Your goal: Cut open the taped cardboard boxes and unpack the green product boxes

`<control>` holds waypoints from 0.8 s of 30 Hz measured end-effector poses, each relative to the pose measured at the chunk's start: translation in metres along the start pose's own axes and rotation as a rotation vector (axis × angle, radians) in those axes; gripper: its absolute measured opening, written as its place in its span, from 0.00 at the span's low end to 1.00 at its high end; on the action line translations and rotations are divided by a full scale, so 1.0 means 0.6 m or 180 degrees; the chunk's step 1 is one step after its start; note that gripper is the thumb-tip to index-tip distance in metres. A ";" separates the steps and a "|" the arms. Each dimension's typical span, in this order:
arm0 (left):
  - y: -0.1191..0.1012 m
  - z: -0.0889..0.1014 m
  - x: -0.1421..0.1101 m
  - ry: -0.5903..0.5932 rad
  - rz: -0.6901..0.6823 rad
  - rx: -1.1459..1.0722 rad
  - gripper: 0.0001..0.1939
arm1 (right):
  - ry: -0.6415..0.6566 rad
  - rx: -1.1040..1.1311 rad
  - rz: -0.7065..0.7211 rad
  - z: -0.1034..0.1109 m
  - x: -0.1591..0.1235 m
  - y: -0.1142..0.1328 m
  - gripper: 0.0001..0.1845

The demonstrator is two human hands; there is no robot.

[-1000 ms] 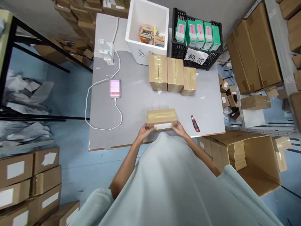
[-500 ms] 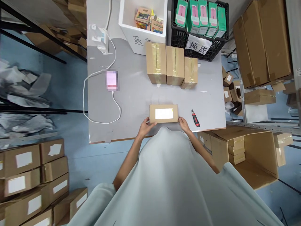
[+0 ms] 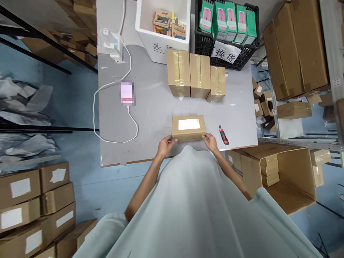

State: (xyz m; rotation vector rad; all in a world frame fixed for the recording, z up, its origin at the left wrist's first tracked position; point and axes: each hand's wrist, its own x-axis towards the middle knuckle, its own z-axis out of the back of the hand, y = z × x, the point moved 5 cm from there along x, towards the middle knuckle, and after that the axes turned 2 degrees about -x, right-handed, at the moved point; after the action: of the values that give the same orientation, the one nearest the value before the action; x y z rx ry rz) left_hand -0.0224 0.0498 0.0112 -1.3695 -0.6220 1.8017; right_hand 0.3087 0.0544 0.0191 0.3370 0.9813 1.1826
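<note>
A small cardboard box (image 3: 188, 135) with a white label on its top is at the near side of the grey table (image 3: 153, 107). Its front side faces me as well as its top. At the box's near left corner, my left hand (image 3: 166, 145) pinches the lower edge. The fingers of my right hand (image 3: 210, 142) are closed on the near right corner. To the right of that hand lies a red and black utility knife (image 3: 223, 135), apart from the box.
Three taped cardboard boxes (image 3: 199, 75) stand behind. At the back are a white foam bin (image 3: 163, 48) with crayon packs and a black crate (image 3: 204, 44) of green boxes. A cabled, pixelated device (image 3: 127, 93) lies left. An open carton (image 3: 295, 175) sits below right.
The labelled box has tilted or turned so that its near side now shows below the label. Both hands have shifted slightly and stay at its near corners. The view has moved a little.
</note>
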 end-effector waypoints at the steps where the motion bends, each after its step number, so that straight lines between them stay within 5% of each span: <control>1: -0.007 0.006 0.001 -0.0068 -0.0069 0.0016 0.24 | -0.0077 -0.0016 0.0093 0.012 0.000 0.011 0.19; 6: -0.039 0.029 0.003 -0.0496 -0.0545 0.0475 0.20 | -0.0428 -0.0264 0.0478 0.060 0.002 0.060 0.28; 10: -0.029 0.028 0.004 -0.0535 -0.0405 0.0476 0.16 | -0.0219 -0.0307 0.0240 0.052 0.007 0.063 0.28; 24: 0.070 0.013 0.025 -0.0375 0.0034 -0.0277 0.29 | -0.0096 0.0173 -0.0106 0.019 0.016 -0.034 0.26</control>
State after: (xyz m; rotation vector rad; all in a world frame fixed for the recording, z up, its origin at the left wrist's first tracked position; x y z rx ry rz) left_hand -0.0438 0.0382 -0.0273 -1.3328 -0.7646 1.8937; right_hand 0.3306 0.0583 0.0072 0.3792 0.9906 1.1194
